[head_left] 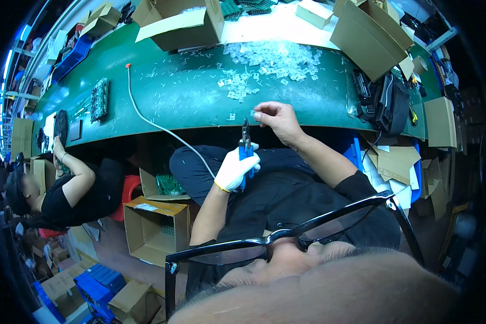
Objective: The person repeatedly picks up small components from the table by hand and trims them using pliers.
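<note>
Far left of the frame, a co-worker [73, 189] in black sits by the long green counter [162, 102], a pale hose [162, 127] snaking over its front edge and an open cardboard box [136, 235] below. Dead centre, the gloved left hand [234, 171] is wrapped round blue-handled pliers [245, 148], nose up, and just right of it the bare right hand [282, 121] has thumb and fingers pinched on a small clear piece [254, 114], a glittering heap [286, 60] of clear bits above. Over right, a black bag [392, 102] slumps on the counter, a blue crate [417, 189] beneath!
</note>
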A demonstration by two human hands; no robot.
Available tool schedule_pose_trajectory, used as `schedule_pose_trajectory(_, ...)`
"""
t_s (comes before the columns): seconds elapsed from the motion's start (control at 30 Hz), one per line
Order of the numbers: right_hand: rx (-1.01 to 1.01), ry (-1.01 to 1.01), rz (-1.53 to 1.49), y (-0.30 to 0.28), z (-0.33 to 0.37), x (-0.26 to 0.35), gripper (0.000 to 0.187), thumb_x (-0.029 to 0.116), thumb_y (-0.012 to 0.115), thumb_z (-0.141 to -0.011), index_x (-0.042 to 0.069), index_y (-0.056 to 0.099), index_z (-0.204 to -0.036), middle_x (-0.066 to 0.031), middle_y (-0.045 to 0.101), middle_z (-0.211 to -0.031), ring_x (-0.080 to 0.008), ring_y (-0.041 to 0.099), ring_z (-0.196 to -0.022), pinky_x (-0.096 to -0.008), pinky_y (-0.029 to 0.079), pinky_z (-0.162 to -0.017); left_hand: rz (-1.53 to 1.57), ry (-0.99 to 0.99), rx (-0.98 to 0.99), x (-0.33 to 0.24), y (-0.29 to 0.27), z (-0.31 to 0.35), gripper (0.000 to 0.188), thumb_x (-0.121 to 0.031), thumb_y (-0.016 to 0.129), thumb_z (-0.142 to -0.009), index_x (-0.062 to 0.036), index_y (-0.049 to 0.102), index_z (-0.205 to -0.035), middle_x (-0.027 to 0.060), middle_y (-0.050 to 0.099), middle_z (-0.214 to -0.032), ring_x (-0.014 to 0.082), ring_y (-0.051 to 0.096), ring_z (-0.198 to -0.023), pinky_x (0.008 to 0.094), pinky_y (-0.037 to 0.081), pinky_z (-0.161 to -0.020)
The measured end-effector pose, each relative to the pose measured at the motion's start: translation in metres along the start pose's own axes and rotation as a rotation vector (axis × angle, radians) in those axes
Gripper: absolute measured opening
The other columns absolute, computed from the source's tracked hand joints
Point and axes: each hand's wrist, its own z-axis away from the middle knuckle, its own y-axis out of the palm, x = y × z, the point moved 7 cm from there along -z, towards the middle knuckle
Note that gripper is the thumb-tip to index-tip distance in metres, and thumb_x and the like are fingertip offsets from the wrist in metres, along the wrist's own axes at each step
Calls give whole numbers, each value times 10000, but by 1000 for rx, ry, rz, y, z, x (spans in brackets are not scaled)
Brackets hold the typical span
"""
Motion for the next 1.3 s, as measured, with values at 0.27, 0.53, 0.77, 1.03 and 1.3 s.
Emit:
schedule_pose_trajectory(0.27,-41,-369,663,1,-51,39,444,15,698,-920,18,677,-1363,-147,728,-1245,-253,696,-1017,-378,569,-920,86,-55,9,15,3,10,501,-137,768,-993,62,578,-1411,57,716,-998,153,722,-873,300,579,-810)
schedule_pose_trajectory(0.53,-297,-401,1344,-71,-46,66,269,94,754,-885,68,737,-1152,-183,739,-1168,-391,690,-1101,-505,559,-949,68,-40,-8,16,-10,12,519,-168,761,-997,50,583,-1432,89,728,-1051,193,748,-928,347,610,-859)
schedule_pose_trajectory(0.77,-250,-470,1253,-68,-48,57,247,75,735,-902,64,738,-1149,-187,730,-1133,-398,689,-1080,-511,555,-944,-5,-46,37,6,9,7,496,-168,763,-992,52,587,-1401,43,697,-986,127,707,-876,275,554,-786)
schedule_pose_trajectory(1.03,-72,-621,1346,-59,-56,56,226,8,648,-902,72,769,-1081,-158,717,-1085,-379,688,-1067,-472,563,-926,-19,-53,52,12,5,9,518,-136,759,-1000,50,571,-1446,65,718,-1037,171,728,-932,324,586,-868)
schedule_pose_trajectory(1.3,-75,-298,864,-68,-31,39,135,30,782,-918,19,762,-1051,-50,702,-966,-175,682,-893,-337,564,-809,16,-30,60,8,12,-1,540,-168,770,-992,59,555,-1432,47,685,-992,122,679,-876,271,543,-775)
